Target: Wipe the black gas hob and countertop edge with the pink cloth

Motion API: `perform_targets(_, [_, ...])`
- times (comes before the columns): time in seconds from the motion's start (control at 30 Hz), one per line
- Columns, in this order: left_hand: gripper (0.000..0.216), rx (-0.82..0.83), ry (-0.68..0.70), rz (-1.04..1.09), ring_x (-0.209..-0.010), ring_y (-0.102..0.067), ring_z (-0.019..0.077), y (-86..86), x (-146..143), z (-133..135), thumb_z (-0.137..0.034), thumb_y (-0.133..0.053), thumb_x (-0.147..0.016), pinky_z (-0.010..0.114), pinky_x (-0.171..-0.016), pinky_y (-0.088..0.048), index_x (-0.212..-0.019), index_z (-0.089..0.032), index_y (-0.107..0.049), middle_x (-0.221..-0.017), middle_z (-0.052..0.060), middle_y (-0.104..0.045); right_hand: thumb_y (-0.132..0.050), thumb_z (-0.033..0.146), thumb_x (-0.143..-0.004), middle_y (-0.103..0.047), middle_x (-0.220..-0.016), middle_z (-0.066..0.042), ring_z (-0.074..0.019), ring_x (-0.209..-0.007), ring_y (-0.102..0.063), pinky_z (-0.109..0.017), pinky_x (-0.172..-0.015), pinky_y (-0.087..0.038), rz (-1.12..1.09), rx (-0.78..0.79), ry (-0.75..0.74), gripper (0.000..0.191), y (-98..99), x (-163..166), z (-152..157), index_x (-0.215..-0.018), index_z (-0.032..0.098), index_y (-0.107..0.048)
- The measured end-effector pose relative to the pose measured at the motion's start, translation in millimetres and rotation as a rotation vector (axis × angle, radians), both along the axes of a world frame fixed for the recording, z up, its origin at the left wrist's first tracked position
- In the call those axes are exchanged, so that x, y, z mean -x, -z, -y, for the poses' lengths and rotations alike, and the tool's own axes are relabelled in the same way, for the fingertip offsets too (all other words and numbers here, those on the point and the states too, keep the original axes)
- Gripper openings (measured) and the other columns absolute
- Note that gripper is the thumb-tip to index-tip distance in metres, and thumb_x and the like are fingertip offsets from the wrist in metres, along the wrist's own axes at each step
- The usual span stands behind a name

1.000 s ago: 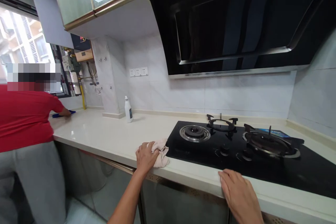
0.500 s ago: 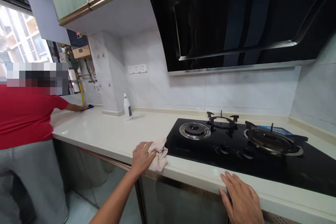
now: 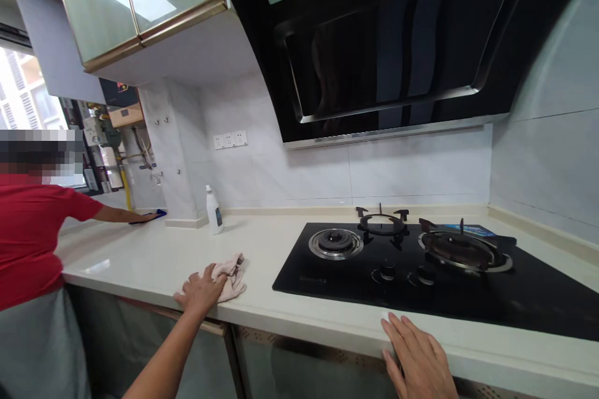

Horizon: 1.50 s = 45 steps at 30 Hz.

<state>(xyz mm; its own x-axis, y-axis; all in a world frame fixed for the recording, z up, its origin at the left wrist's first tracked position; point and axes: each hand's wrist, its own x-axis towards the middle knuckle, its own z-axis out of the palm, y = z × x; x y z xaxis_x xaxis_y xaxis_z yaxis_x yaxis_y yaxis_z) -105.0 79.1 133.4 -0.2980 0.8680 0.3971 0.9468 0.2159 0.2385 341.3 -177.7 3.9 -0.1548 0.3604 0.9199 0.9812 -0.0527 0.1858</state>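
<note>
- Left hand (image 3: 201,292): palm down near the front edge of the counter, fingers spread and partly closed over a crumpled pale pink cloth (image 3: 231,277), holding it against the surface; the forearm enters from the lower left of the view.
- Cloth's place and lie: bunched on the counter beside the left hand's thumb side, left of the hob and well apart from it. It has no sharp long axis, but the wad runs roughly from the hand toward the back right, with a loose fold pointing toward the wall.
- Right hand (image 3: 416,356): open and flat, holding nothing, fingers spread and pointing toward the hob, resting on the counter's front edge just in front of the hob.
- Cream stone countertop (image 3: 131,255): long and glossy, running left to right along the tiled wall.
- Black glass gas hob (image 3: 322,283): set into the counter, with two burners under black pan supports.
- White plastic bottle with a blue label (image 3: 214,212): upright at the back of the counter, beside a tiled pillar.
- Another person in a red T-shirt (image 3: 28,237): at the counter's left end, one arm stretched out, that person's hand (image 3: 147,218) pressing on a flat blue cloth (image 3: 160,214).
- Black angled range hood (image 3: 374,43): above the hob.
</note>
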Motion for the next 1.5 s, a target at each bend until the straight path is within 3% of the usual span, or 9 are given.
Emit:
perform_targets(0.17, [0.056,-0.055,0.036,-0.034,-0.123,-0.058,0.0364,5.9,-20,29,-0.052,-0.044,-0.097,0.052,-0.105,-0.038,-0.147,-0.031,-0.052,-0.132,0.017,-0.059,-0.054,0.035,-0.091,-0.067,-0.136,-0.003,-0.0237,-0.122,-0.061,-0.040,-0.101,-0.038,-0.029,0.040,0.003,0.048,9.7,-1,-3,-0.138,0.024,-0.057])
perform_targets(0.3, [0.051,-0.128,0.122,-0.051,-0.123,-0.058,0.0330,19.1,-63,62,-0.041,-0.053,-0.094,0.048,-0.109,-0.036,-0.143,-0.029,-0.058,-0.133,0.014,-0.060,-0.053,0.034,-0.092,-0.067,-0.136,-0.004,-0.0254,-0.122,-0.061,-0.042,-0.102,-0.037,-0.096,0.027,-0.035,0.049,8.8,3,0,-0.140,0.025,-0.055])
perform_targets(0.5, [0.050,-0.272,0.354,-0.064,-0.129,-0.053,0.0313,47.6,-147,111,-0.035,-0.058,-0.090,0.047,-0.115,-0.033,-0.141,-0.031,-0.060,-0.135,0.010,-0.062,-0.054,0.033,-0.091,-0.067,-0.135,-0.005,-0.0261,-0.121,-0.062,-0.042,-0.102,-0.037,-0.102,0.011,-0.049,0.052,5.5,5,2,-0.142,0.025,-0.054])
perform_targets(0.63, [0.053,-0.268,0.573,-0.076,-0.134,-0.049,0.0313,53.5,-177,129,-0.031,-0.059,-0.088,0.048,-0.115,-0.034,-0.141,-0.038,-0.059,-0.143,0.005,-0.058,-0.054,0.035,-0.092,-0.067,-0.136,-0.004,-0.0252,-0.122,-0.062,-0.041,-0.102,-0.037,-0.077,0.035,-0.025,0.049,5.0,3,2,-0.141,0.027,-0.055])
perform_targets(0.83, [0.051,-0.249,0.751,0.000,-0.131,-0.051,0.0291,42.9,-173,131,-0.029,-0.058,-0.087,0.045,-0.111,-0.039,-0.138,-0.034,-0.060,-0.141,0.005,-0.059,-0.057,0.034,-0.091,-0.069,-0.132,-0.005,-0.0251,-0.118,-0.063,-0.040,-0.101,-0.038,-0.054,0.026,-0.035,0.049,-3.6,4,6,-0.139,0.023,-0.056])
perform_targets(1.0, [0.048,-0.192,0.751,0.048,-0.124,-0.054,0.0272,31.4,-167,120,-0.028,-0.057,-0.088,0.044,-0.107,-0.040,-0.136,-0.035,-0.060,-0.136,0.004,-0.061,-0.056,0.032,-0.092,-0.069,-0.131,-0.007,-0.0259,-0.119,-0.062,-0.040,-0.100,-0.038,-0.069,0.032,-0.048,0.049,-6.5,6,7,-0.139,0.020,-0.055])
perform_targets(1.33, [0.043,-0.076,0.475,0.055,-0.121,-0.058,0.0266,17.3,-122,64,-0.037,-0.053,-0.096,0.043,-0.103,-0.043,-0.138,-0.033,-0.059,-0.129,0.008,-0.062,-0.052,0.032,-0.094,-0.068,-0.134,-0.007,-0.0251,-0.124,-0.058,-0.040,-0.101,-0.037,-0.035,0.026,-0.020,0.043,-5.3,6,7,-0.135,0.018,-0.058])
perform_targets(1.5, [0.048,-0.035,0.219,-0.004,-0.136,-0.047,0.0349,5.9,-93,32,-0.048,-0.049,-0.098,0.051,-0.106,-0.041,-0.143,-0.033,-0.056,-0.148,0.013,-0.048,-0.052,0.029,-0.095,-0.068,-0.134,-0.006,-0.0249,-0.124,-0.057,-0.041,-0.102,-0.036,-0.018,0.018,-0.017,0.042,-7.3,6,6,-0.134,0.017,-0.060])
